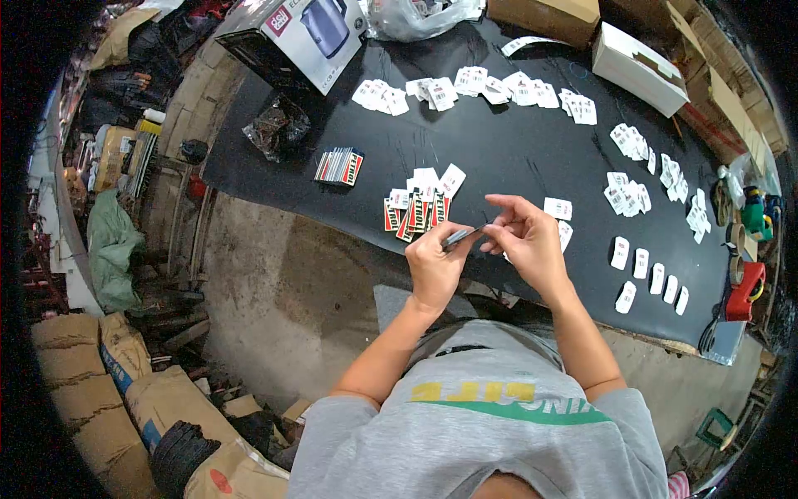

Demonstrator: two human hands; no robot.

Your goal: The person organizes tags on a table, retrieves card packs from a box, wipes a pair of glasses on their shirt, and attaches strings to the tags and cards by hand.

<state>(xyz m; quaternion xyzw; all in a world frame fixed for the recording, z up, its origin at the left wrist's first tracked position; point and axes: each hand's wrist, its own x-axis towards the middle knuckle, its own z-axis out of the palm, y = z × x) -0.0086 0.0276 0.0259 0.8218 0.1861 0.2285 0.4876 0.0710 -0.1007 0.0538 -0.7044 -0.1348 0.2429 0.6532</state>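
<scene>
My left hand (436,270) pinches a thin grey card-like piece (457,238), seen nearly edge-on, over the table's near edge. Fingers bent, my right hand (536,249) meets its far end with thumb and fingertips closed; what lies between them is too small to make out. Just beyond my left hand is a loose pile of red, black and white PETROL tags (417,214), with white labels (426,179) on its far side. A neater stack of PETROL tags (341,166) sits farther left. White labels (558,208) lie by my right hand.
Bunches of white labels (521,88) run along the back and right of the black table (332,125). Single labels (640,264) lie near right. A kettle box (303,37), a crumpled plastic bag (277,126), cartons (636,71) and a red tape dispenser (746,291) stand around the edges.
</scene>
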